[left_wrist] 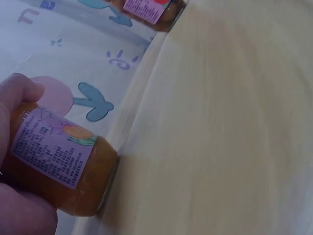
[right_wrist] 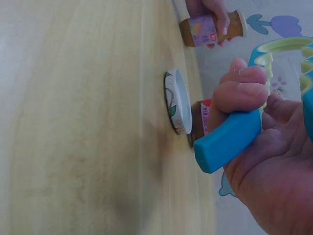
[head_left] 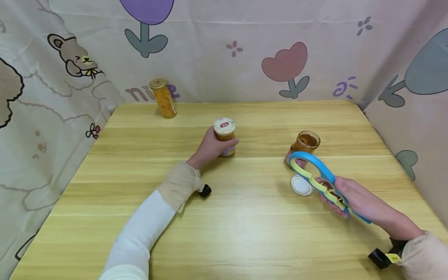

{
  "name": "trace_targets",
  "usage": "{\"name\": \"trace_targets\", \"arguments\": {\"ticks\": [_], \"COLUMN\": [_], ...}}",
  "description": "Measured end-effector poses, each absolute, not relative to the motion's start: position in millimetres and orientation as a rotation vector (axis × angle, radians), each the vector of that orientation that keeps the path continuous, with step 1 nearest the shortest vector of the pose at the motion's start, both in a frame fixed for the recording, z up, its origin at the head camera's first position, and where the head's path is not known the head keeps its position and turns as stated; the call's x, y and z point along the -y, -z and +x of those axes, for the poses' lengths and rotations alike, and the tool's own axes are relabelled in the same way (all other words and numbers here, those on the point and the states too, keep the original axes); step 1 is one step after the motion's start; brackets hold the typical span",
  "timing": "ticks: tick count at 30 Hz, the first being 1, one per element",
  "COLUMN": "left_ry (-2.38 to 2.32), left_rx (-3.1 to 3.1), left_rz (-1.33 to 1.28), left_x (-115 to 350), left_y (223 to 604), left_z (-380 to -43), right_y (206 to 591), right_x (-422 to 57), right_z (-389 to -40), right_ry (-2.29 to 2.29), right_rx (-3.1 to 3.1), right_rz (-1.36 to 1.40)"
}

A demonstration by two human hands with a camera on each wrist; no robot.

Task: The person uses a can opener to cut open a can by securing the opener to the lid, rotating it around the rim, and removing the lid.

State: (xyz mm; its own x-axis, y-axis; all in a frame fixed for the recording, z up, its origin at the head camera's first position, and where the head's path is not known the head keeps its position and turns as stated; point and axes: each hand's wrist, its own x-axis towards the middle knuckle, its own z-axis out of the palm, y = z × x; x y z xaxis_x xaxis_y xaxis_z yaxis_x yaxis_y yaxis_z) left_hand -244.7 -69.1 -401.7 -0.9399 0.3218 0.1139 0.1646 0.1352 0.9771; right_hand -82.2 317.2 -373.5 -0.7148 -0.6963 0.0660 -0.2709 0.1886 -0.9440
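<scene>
Lidded jar [head_left: 224, 134] — gripped by the left hand [head_left: 214, 144], near mid-surface [head_left: 245, 233]; contact beneath unclear. Right hand [head_left: 362, 202] grips the blue-and-yellow opener [head_left: 324, 170] — near the open jar [head_left: 303, 146] and loose lid [head_left: 301, 185].

Soft glare across the tabletop [head_left: 241, 229]

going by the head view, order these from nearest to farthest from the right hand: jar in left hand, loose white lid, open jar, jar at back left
1. Loose white lid: just left of the right hand.
2. Open jar: behind the lid.
3. Jar in left hand: farther left.
4. Jar at back left: near the table's far edge.
</scene>
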Motion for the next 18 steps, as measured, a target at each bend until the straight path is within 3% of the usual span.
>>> {"name": "trace_targets", "arguments": {"ticks": [18], "left_ry": [-1.887], "left_rx": [-2.182], "left_rz": [0.604], "left_x": [27], "left_y": [402], "left_z": [-232], "right_y": [351], "right_x": [-296], "right_z": [-86], "right_ry": [1.459], "right_rx": [-2.289], "right_rz": [-0.799]}}
